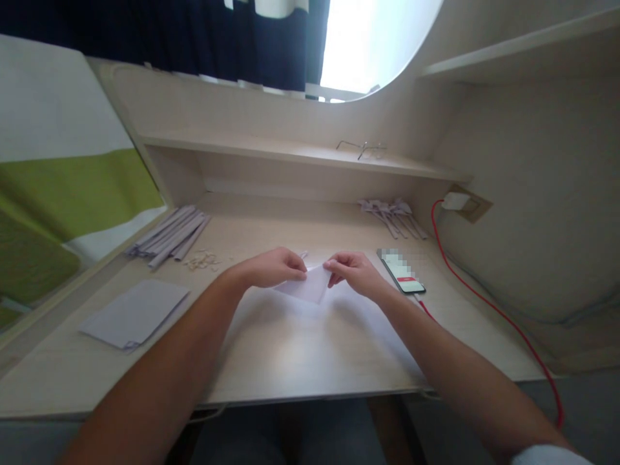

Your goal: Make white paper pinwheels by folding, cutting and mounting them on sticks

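A white sheet of paper (309,288) is held up just above the desk between my two hands. My left hand (277,267) pinches its left side, thumb on the near face. At the upper right corner, the thumb and fingers of my right hand (356,270) are closed on the same paper. Behind the sheet a small pale piece (303,254) peeks out; what it is I cannot tell. A stack of white paper (138,313) lies to the left of my left forearm, and a heap of small rubber bands (201,260) sits beyond it.
Several rolled paper tubes (169,236) lie at the left back. More paper sticks with folded ends (393,216) rest at the right back. A phone (401,271) on a red cable (484,300) lies right of my hand. Glasses (363,150) are on the shelf (271,147).
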A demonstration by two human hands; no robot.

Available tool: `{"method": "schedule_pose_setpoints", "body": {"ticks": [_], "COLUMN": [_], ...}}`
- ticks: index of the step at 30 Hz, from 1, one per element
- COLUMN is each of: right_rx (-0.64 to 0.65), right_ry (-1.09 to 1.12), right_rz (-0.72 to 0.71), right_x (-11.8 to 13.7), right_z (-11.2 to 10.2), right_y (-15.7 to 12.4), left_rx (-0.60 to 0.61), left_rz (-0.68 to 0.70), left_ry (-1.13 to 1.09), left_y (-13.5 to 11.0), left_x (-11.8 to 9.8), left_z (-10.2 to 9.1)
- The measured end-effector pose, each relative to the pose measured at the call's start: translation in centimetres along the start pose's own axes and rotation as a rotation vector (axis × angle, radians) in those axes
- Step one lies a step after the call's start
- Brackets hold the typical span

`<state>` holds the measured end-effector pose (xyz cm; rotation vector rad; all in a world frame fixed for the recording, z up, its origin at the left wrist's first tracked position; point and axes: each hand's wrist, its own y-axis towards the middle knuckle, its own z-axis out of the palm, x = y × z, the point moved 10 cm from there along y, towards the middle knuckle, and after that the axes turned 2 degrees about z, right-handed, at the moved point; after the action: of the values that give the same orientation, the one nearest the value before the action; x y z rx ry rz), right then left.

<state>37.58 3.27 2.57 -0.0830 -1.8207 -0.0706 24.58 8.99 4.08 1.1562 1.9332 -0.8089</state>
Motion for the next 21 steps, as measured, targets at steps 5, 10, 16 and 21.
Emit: {"method": "schedule_pose_setpoints", "body": {"ticks": [5, 10, 16, 21], "right_rx": [0.034, 0.054, -0.114, -0.232], "right_ry": [0.002, -0.053, -0.299, -1.053], "right_rz": [-0.013, -0.042, -0.047, 0.348], "right_x": [-0.5, -0.4, 0.9, -1.6], "right_z": [0.6, 2.6, -0.8, -7.6], "right_y": [1.3, 1.8, 0.6, -1.2], "left_rx": [0.04, 0.037, -0.049, -0.338], "left_rz": [0.011, 0.028, 0.015, -0.029], "left_ry": [-0.036, -0.145, -0.269, -0.378], "left_y": [0.0, -0.8, -1.5, -2.0], "left_x": [1.5, 3.1, 4.5, 6.1], "left_z": [1.5, 3.1, 2.7, -0.9]}}
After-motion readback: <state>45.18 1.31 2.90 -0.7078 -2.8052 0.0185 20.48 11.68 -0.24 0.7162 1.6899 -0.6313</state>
